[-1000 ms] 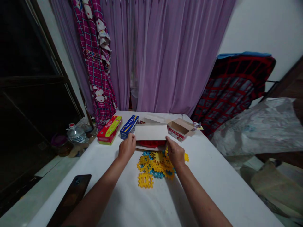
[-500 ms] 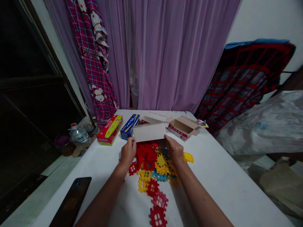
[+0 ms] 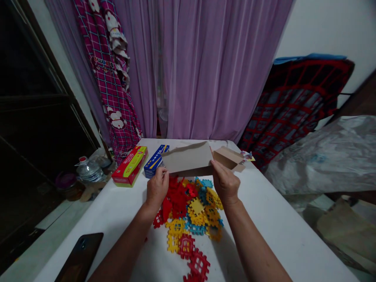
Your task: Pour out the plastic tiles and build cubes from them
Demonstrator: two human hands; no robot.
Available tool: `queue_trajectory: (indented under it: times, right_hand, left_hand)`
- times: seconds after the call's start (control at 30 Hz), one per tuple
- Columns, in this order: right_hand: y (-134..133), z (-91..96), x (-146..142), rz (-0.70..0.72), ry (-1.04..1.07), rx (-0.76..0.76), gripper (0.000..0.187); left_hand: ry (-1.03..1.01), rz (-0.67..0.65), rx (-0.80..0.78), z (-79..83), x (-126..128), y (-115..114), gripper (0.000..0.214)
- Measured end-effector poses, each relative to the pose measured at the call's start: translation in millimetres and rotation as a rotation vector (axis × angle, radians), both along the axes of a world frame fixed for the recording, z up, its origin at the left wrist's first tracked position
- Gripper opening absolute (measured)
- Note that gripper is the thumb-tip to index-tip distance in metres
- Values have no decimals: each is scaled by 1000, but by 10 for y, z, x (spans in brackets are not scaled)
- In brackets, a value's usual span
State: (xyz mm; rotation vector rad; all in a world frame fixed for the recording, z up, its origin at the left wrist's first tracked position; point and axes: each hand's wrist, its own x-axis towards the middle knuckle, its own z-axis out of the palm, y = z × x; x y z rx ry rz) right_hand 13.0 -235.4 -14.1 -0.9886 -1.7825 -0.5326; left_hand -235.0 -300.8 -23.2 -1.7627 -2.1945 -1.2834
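Note:
Both my hands hold a cardboard box (image 3: pixel 188 157) above the white table (image 3: pixel 273 223), its plain underside facing me. My left hand (image 3: pixel 157 188) pinches its left end and my right hand (image 3: pixel 225 183) pinches its right end. Below the box lies a pile of flat plastic interlocking pieces (image 3: pixel 190 211) in red, yellow and blue, spreading toward me between my forearms. Some red pieces (image 3: pixel 197 264) lie closest to me.
A red and green box (image 3: pixel 129 166) and a blue box (image 3: pixel 155 161) lie at the back left. An open carton (image 3: pixel 227 156) sits behind the held box. A dark phone (image 3: pixel 79 258) lies near the table's front left edge. Purple curtains hang behind.
The box has been lifted and tipped higher. Red pieces have spilled out of it onto the yellow and blue ones, and the pile has spread toward me.

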Motion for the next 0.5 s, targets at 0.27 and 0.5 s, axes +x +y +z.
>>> queue_trajectory:
  times: [0.27,0.5]
  right_hand:
    - [496,235,293,-314,61,-512,34]
    - [970,632,800,-626,91,-805,37]
  left_hand:
    - [-81,-358,71,235,153,292,27]
    - [-157,-317,-1,-34,-29,149,34]
